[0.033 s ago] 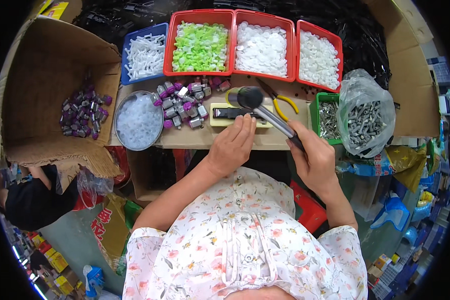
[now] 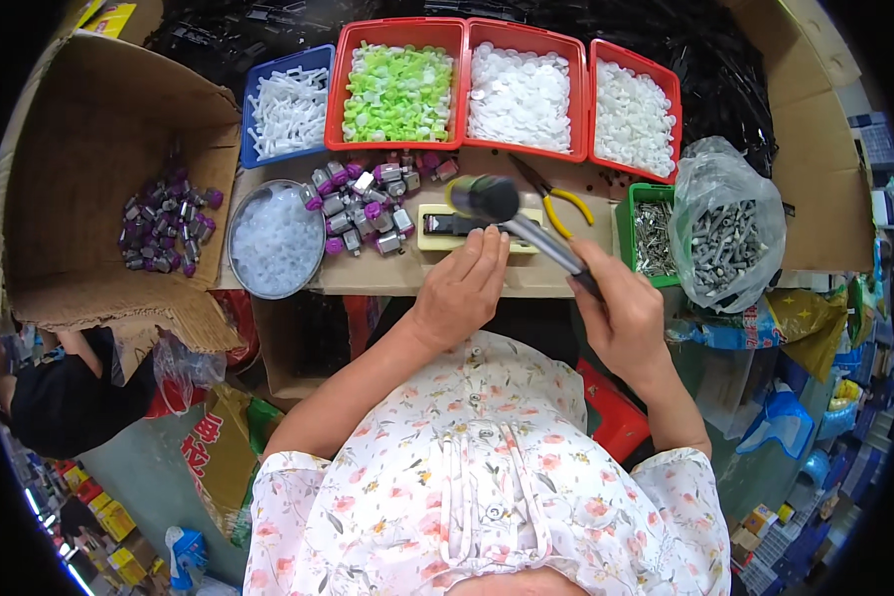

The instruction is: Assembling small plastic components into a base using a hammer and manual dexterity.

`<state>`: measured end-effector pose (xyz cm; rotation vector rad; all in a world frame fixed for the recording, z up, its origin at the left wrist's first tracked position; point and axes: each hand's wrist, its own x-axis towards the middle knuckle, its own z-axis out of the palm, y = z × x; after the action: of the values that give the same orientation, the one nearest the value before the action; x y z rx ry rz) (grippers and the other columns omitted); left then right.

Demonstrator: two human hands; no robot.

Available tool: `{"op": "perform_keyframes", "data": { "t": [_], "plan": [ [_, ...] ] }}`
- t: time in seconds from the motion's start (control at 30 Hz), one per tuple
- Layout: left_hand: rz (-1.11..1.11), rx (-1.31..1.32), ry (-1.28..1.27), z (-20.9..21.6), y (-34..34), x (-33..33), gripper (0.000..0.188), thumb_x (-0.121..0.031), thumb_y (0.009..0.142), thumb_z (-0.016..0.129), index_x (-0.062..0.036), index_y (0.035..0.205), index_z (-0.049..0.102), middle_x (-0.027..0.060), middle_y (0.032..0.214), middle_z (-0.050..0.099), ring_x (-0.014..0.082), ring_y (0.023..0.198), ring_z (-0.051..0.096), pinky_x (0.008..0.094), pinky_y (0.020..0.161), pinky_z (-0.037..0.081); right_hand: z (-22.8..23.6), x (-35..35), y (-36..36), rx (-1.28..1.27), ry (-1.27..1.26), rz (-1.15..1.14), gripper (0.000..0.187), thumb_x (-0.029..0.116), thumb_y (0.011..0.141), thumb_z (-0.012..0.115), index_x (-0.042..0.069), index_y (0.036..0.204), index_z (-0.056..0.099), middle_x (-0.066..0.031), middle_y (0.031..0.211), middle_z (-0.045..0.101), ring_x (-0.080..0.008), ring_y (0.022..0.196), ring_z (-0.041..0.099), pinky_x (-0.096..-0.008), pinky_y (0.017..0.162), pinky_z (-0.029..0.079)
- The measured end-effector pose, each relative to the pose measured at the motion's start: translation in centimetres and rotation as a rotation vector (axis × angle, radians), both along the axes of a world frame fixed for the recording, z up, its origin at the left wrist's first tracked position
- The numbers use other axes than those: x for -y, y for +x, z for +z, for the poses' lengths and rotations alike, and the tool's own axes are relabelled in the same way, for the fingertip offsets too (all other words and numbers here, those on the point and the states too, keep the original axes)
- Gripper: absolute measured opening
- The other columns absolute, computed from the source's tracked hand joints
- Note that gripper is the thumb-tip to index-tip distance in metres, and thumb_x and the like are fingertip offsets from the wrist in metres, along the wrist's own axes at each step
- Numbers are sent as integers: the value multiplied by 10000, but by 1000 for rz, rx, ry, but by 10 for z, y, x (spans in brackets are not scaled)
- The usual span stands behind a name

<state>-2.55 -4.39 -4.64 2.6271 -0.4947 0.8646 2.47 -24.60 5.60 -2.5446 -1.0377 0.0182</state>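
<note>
My right hand (image 2: 626,316) is closed round the dark grip of a mallet (image 2: 546,244). Its metal shaft slants up and left to a head with one black and one yellowish end, raised over a cream block fixture (image 2: 434,241). A long black plastic part (image 2: 447,226) lies in the fixture, partly covered by the mallet head. The fingers of my left hand (image 2: 464,283) are pressed together, their tips on the right end of the black part. What lies under those fingertips is hidden.
Small motors with purple ends (image 2: 363,209) are heaped left of the fixture, beside a round bowl (image 2: 230,243). Yellow-handled pliers (image 2: 566,209) lie right. Red bins (image 2: 464,84) and a blue bin (image 2: 245,129) line the back. A green box (image 2: 626,233) and plastic bag (image 2: 730,179) hold metal parts.
The mallet head has shifted slightly down and left over the fixture, and my right hand has tipped a little with it. My left hand stays in place.
</note>
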Motion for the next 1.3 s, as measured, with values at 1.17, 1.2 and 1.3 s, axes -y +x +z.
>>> {"op": "perform_keyframes", "data": {
  "t": [1.17, 1.2, 1.3],
  "plan": [
    [2, 45, -129, 4, 1, -31, 273, 13, 772, 703, 85, 1036, 695, 179, 1059, 680, 324, 1025, 665, 390, 889, 556, 5, 32, -19, -3, 83, -70, 439, 33, 872, 672, 61, 1300, 581, -158, 888, 651, -352, 752, 636, -419, 639, 478],
    [-1, 44, -129, 4, 1, -31, 273, 13, 772, 703, 85, 1036, 695, 179, 1059, 680, 324, 1025, 665, 390, 889, 556, 7, 33, -21, 23, 170, -67, 429, 30, 869, 673, 60, 1290, 589, -162, 888, 653, -353, 745, 637, -418, 638, 479],
    [6, 70, -85, 3, 6, -32, 274, 12, 773, 701, 85, 1037, 694, 180, 1058, 674, 320, 1017, 666, 386, 872, 559, -17, 39, -12, -67, -133, -71, 399, 17, 857, 683, 37, 1249, 614, -179, 925, 679, -355, 749, 654, -406, 648, 498]
  ]
}}
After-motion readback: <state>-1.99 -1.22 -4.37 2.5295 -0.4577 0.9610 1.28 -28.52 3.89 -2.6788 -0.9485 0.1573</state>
